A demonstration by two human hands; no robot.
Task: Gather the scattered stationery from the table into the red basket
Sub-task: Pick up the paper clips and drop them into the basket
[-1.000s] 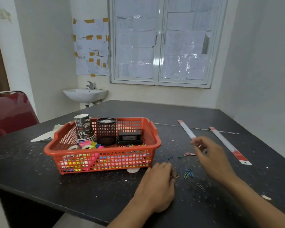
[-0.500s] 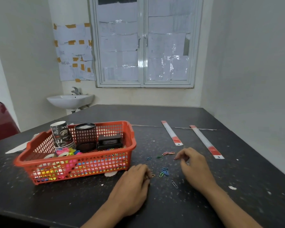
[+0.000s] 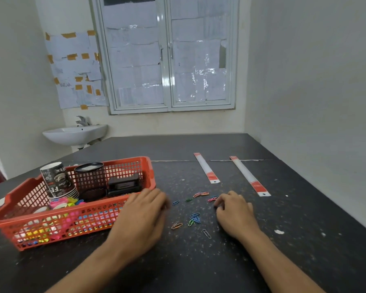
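Note:
The red basket [image 3: 150, 173] stands at the table's left, holding a stack of paper cups [image 3: 56, 179], a black mesh pen holder [image 3: 90, 178], a black box-like item [image 3: 124, 183] and colourful small pieces. Loose paper clips lie between my hands: a blue cluster [image 3: 194, 217], an orange one [image 3: 176, 225], a silver one [image 3: 206, 233], and pink ones [image 3: 211, 199]. My left hand [image 3: 144, 216] is blurred, palm down, fingers curled, beside the basket's right front corner. My right hand [image 3: 235, 212] rests with fingertips curled down next to the pink clips. What either hand holds is hidden.
Two white rulers with red ends [image 3: 206, 169] [image 3: 248, 176] lie on the dark table beyond the clips. A white scrap [image 3: 279, 231] sits to the right. A wall sink [image 3: 76, 134] and a papered window are behind; the right wall runs close along the table.
My left hand has lifted from beside the orange clip and moved up toward the basket's corner. My right hand stays by the pink clips. The view has shifted right.

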